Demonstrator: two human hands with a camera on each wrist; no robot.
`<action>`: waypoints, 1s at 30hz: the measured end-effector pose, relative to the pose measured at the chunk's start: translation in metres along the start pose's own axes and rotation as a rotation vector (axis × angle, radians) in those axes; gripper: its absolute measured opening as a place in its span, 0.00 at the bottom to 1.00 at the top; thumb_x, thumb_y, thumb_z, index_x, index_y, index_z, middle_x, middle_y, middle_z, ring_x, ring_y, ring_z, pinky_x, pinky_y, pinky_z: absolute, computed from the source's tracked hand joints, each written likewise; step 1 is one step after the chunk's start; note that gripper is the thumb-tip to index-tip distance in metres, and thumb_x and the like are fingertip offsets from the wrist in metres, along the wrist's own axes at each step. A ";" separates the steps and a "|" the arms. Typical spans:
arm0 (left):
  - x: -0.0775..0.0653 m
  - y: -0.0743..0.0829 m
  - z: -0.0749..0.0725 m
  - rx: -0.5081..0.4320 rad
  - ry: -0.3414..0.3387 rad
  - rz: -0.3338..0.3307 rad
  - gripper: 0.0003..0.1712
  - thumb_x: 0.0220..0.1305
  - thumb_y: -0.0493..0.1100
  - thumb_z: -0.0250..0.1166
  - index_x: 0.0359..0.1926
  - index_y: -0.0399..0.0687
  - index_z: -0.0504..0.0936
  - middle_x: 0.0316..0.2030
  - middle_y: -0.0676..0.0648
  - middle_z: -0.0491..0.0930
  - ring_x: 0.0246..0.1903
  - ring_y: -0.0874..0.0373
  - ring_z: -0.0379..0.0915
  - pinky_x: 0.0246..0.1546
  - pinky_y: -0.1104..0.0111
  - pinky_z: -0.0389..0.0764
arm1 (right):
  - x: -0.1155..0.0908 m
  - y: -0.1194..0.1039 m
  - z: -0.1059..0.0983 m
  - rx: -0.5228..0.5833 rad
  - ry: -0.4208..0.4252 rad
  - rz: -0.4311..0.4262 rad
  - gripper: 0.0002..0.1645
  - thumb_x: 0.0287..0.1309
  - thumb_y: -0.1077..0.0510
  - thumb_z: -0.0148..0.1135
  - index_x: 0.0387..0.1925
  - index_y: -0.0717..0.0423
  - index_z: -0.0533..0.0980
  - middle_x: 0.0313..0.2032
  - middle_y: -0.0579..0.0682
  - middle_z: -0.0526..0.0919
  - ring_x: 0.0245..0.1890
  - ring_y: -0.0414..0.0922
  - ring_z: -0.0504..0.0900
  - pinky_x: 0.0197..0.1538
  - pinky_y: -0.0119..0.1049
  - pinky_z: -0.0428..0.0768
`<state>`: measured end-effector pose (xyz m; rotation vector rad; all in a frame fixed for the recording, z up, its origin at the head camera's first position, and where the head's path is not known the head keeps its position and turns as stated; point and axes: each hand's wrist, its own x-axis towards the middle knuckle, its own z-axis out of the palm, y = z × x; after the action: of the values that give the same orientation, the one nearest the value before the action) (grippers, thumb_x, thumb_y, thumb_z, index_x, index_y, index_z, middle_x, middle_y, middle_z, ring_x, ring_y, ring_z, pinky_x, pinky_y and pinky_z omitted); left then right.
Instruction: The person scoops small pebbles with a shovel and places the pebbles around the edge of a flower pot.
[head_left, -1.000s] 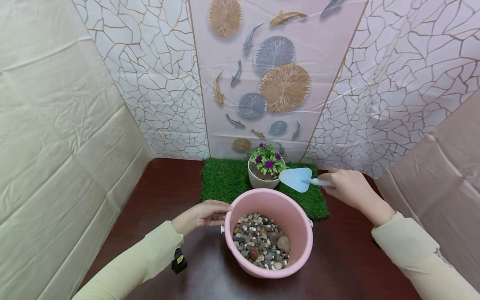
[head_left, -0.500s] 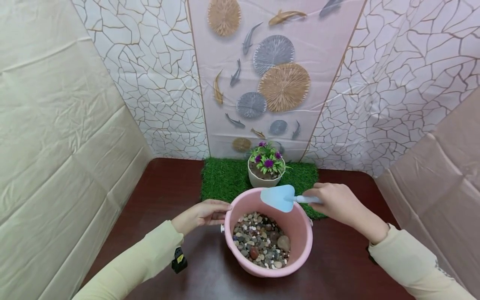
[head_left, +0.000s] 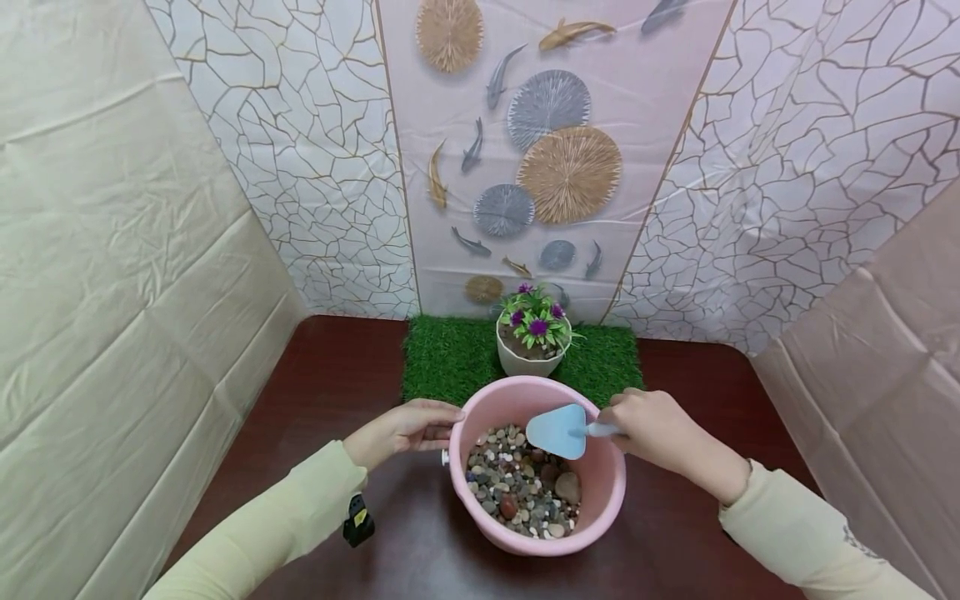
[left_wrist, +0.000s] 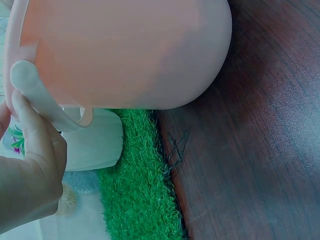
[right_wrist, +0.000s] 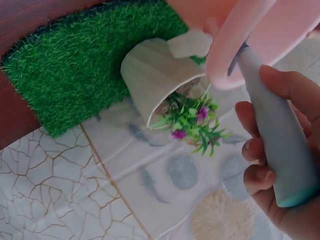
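Note:
A pink bucket (head_left: 604,492) stands on the dark table, with mixed pebbles (head_left: 501,471) and a few larger stones in its bottom. My left hand (head_left: 422,425) pinches the bucket's left rim between thumb and fingers; the left wrist view shows the fingers beside the white handle (left_wrist: 47,100). My right hand (head_left: 651,427) grips a light blue hand trowel (head_left: 558,431) by its grey handle (right_wrist: 280,135), fingers curled round it. The trowel's blade is inside the bucket's opening, above the pebbles, pointing left. No load shows on the blade.
Behind the bucket, a white pot (head_left: 525,364) holds soil and a plant with purple flowers (head_left: 537,327). It stands on a green grass mat (head_left: 446,358). A small black object (head_left: 358,521) shows by my left sleeve. Patterned cloth walls (head_left: 337,167) enclose the table (head_left: 330,367).
My right hand has brought the trowel from beside the flower pot, leftward and toward me, over the bucket's rim and down into its opening. The left hand and bucket stay put.

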<state>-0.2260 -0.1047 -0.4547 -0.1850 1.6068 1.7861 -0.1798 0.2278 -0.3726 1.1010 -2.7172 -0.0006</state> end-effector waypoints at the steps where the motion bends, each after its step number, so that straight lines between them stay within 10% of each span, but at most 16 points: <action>1: 0.000 0.000 0.000 -0.001 0.000 -0.002 0.24 0.64 0.38 0.60 0.60 0.33 0.71 0.23 0.54 0.84 0.24 0.67 0.80 0.33 0.76 0.86 | 0.001 -0.002 0.001 -0.012 0.001 -0.013 0.14 0.35 0.66 0.73 0.19 0.44 0.80 0.18 0.40 0.74 0.21 0.41 0.73 0.17 0.27 0.67; 30: 0.001 0.000 0.001 0.013 0.021 -0.007 0.23 0.64 0.39 0.60 0.58 0.33 0.72 0.24 0.54 0.83 0.24 0.66 0.80 0.33 0.75 0.86 | 0.017 -0.029 0.043 -0.307 0.049 -0.203 0.14 0.43 0.49 0.66 0.09 0.41 0.73 0.14 0.44 0.72 0.17 0.42 0.69 0.12 0.31 0.64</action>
<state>-0.2263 -0.1032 -0.4546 -0.2032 1.6303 1.7737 -0.1800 0.1924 -0.4142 1.2534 -2.4425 -0.4013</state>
